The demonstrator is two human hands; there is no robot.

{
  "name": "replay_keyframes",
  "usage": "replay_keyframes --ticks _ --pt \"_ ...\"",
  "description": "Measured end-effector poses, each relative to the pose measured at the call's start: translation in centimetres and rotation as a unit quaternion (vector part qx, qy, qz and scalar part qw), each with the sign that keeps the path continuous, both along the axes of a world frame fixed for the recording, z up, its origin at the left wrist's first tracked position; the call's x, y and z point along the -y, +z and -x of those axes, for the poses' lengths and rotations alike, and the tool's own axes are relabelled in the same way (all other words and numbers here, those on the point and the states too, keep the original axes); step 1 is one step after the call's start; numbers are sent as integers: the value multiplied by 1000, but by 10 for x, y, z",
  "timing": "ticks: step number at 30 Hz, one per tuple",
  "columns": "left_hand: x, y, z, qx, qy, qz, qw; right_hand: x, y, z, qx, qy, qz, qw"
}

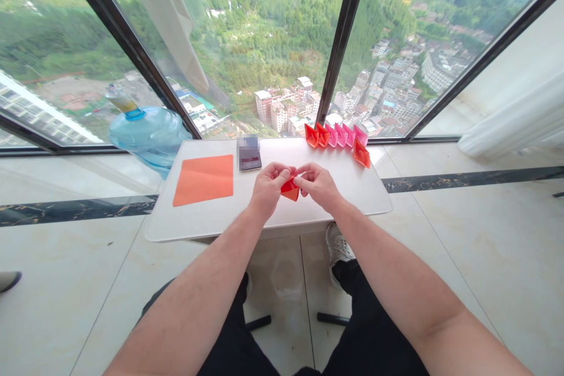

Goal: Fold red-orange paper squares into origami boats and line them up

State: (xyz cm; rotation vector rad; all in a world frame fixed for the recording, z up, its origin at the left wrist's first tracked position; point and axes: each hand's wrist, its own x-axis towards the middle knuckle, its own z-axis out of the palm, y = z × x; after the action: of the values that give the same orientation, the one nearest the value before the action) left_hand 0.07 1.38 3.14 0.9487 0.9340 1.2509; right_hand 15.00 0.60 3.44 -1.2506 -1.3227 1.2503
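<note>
Between my hands, over the middle of the white table (207,220), is a small folded piece of orange-red paper (290,190). My left hand (269,185) pinches it from the left, thumb on top. From the other side my right hand (318,184) grips its right edge with thumb and fingers; part of the paper is hidden behind the fingers. A row of folded paper boats (337,136), red and pink, stands at the back right. One orange-red paper boat (362,154) sits apart in front of that row. To the left lies a flat stack or sheet of orange paper (204,180).
A phone (249,154) with a blurred screen lies near the table's back edge. Behind the table's left corner is a large blue water bottle (147,132). Tall windows (264,23) rise behind the table. My shoe (339,247) is on the tiled floor below.
</note>
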Motion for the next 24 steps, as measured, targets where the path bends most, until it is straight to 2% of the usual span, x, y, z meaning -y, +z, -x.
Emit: replay_keyframes --ticks 4,10,14,20,24 --pt "-1 0 5 17 -35 1 999 2 4 -2 8 4 -9 1000" --pt "1 6 9 -58 -77 -70 993 1 -2 -4 6 19 -18 1000" --pt "3 5 8 -85 -100 -88 987 -1 -7 -3 15 6 -28 999" --pt "-1 -7 9 -144 -71 -138 977 -1 -14 -2 88 -21 -87 992" --pt "1 -10 9 -198 -78 -150 966 1 -15 -2 140 -25 -99 985"
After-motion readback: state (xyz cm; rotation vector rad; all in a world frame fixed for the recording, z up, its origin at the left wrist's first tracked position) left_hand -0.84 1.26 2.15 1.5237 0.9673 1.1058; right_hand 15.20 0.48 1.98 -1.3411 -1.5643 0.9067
